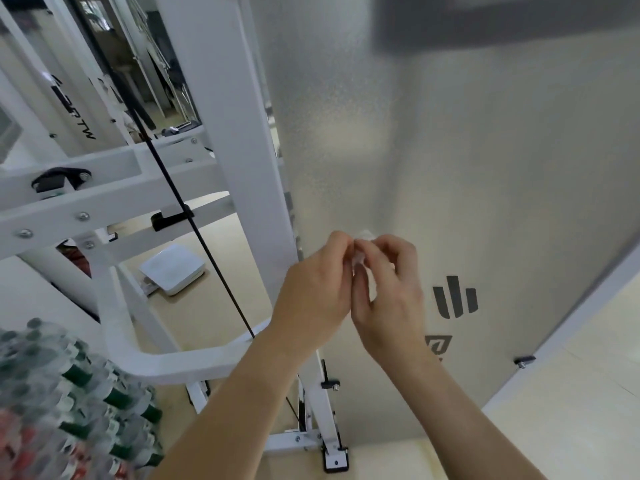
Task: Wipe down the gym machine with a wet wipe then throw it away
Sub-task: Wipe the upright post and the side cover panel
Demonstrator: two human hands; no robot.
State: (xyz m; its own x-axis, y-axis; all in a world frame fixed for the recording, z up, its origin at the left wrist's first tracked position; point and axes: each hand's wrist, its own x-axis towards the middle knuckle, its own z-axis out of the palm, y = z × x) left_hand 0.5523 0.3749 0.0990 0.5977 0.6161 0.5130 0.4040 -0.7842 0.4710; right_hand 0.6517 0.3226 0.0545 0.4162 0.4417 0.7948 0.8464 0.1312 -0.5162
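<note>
The gym machine point(114, 199) is a frame of white-painted square steel tube, glossy and smooth, with silver bolt heads point(82, 215) along its crossbeams. A broad upright post point(225, 116) rises through the middle left of the scene. To its right stands a large frosted panel point(467, 161), translucent and finely grained, carrying a dark grey logo point(455, 297) of three slanted bars. A thin black cable point(194, 230) runs taut and diagonal across the frame, from far left down toward the near centre.

Both bare forearms reach up from the near edge and meet in front of the panel's lower part. The left hand point(315, 289) shows its back, fingers curled inward to the right. The right hand point(391, 292) faces it with bent knuckles, and the fingertips of the two hands touch. Between those fingertips sits the wet wipe point(364, 234), a small, pale, crumpled wad; both hands pinch it, and most of it is hidden by the fingers.

At the near left lies a blurred pack of clear plastic bottles point(76, 386) with green labels. Farther off, a flat white square slab point(171, 268) with rounded corners rests on the pale beige floor point(207, 306).
</note>
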